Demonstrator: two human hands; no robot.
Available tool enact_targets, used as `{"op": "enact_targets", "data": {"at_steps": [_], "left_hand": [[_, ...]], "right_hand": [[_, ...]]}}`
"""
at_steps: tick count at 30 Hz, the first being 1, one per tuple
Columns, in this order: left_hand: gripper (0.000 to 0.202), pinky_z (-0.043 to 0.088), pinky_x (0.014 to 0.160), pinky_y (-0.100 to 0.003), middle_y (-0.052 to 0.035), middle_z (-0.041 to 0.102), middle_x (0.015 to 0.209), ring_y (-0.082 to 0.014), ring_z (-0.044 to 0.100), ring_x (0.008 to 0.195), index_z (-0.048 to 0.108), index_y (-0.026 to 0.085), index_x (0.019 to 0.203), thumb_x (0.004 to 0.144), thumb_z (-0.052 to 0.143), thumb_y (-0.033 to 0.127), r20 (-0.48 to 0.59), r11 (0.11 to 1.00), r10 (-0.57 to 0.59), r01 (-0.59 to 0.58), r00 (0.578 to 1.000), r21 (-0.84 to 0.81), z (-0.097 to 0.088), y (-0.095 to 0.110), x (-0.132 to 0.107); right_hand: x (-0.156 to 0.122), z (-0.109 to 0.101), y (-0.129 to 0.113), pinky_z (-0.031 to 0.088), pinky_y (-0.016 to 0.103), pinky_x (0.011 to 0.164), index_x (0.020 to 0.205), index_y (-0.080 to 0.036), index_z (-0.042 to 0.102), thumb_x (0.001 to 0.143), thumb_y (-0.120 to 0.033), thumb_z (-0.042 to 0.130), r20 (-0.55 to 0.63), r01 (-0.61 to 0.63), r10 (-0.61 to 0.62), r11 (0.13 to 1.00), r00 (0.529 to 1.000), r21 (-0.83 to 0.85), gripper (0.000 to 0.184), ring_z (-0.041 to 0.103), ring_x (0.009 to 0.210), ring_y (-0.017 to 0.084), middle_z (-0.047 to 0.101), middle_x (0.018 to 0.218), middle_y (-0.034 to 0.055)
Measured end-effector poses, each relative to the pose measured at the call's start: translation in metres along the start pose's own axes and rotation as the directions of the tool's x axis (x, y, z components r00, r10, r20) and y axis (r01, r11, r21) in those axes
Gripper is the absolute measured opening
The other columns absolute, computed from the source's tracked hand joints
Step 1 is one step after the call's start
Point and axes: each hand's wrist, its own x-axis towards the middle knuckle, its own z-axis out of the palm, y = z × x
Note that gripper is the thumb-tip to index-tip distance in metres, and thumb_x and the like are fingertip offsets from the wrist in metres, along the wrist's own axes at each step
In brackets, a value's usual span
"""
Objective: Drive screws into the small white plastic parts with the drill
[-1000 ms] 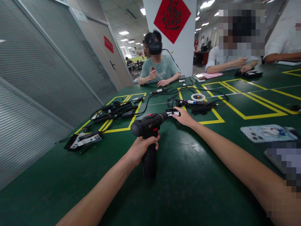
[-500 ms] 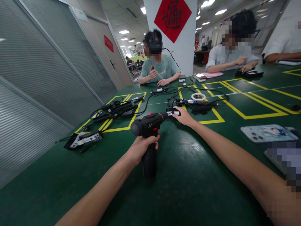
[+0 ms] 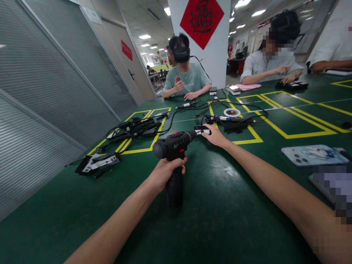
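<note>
My left hand [image 3: 168,171] is wrapped round the grip of a black cordless drill [image 3: 174,146] with red buttons. The drill's base is low over the green table [image 3: 220,212], and its chuck points away and to the right. At the chuck's tip lies a small black-and-white part [image 3: 202,131]. My right hand [image 3: 213,136] holds that part by its right side, fingers closed on it. The exact contact between the drill's tip and the part is too small to make out.
Black cables and devices [image 3: 134,128] lie at the left, near a black-and-white piece [image 3: 106,161]. A white ring [image 3: 231,113] and more cabled tools [image 3: 228,120] sit beyond my right hand. A phone [image 3: 313,155] is at the right. Co-workers [image 3: 187,79] sit across the table.
</note>
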Motion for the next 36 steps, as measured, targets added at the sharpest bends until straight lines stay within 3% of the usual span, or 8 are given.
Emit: {"op": "enact_targets", "data": {"at_steps": [36], "left_hand": [[0.023, 0.042, 0.059, -0.026, -0.0034, 0.064, 0.085, -0.011, 0.056, 0.057, 0.067, 0.012, 0.092, 0.071, 0.068, 0.021, -0.005, 1.0, -0.011, 0.011, 1.0, 0.012, 0.001, 0.0019, -0.0005]], "right_hand": [[0.0012, 0.001, 0.0013, 0.043, 0.04, 0.105, 0.133, -0.021, 0.057, 0.085, -0.031, 0.062, 0.004, -0.022, 0.022, 1.0, 1.0, 0.001, 0.049, 0.057, 0.115, 0.026, 0.059, 0.125, 0.0108]]}}
